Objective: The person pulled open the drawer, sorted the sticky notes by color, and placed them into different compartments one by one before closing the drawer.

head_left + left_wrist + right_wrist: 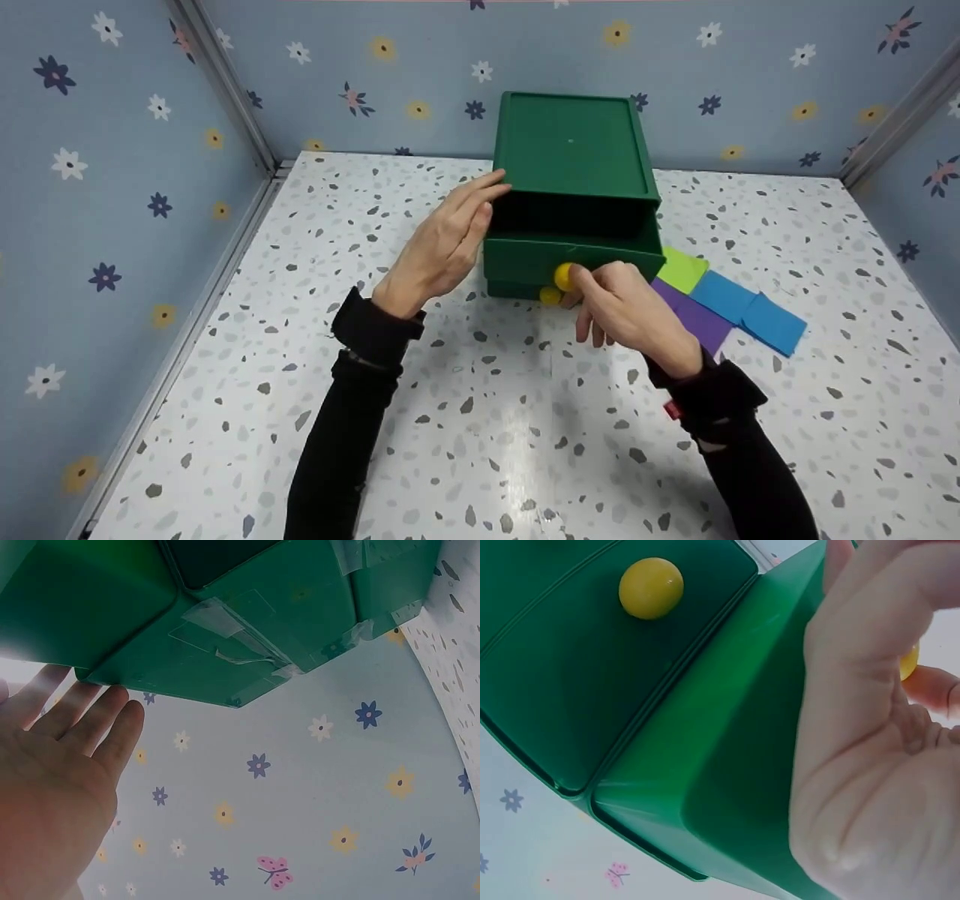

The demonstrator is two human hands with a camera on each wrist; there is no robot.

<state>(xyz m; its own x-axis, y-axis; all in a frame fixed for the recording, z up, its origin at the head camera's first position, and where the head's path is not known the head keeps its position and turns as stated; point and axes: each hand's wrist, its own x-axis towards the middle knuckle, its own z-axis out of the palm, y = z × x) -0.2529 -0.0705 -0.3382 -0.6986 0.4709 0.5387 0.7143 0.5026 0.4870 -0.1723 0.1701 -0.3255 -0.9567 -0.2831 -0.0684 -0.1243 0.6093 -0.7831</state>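
Near the middle of the far edge of the bench [262,420], a green cabinet [570,150] is placed; it could be dragged toward the near edge, or tilted, if the side is only lightly braced against a hard pull; its upper drawer [525,259] is pulled partly out and could be tipped if drawn too far; the left hand [442,247] is held with fingers straight at the cabinet's front left edge, where fingertips could be nipped if they stray inside; the right hand [626,311] is curled at the drawer's front; toward the bench's right edge, a purple piece [701,319], blue pieces [724,295] and a green piece [684,268] are spread flat, and could be brushed askew by the right sleeve [757,465]; the upper yellow knob [565,277] is pinched by the right thumb and finger, and could be lost through its roundness; the lower yellow knob [550,296], just beneath, could be snagged.
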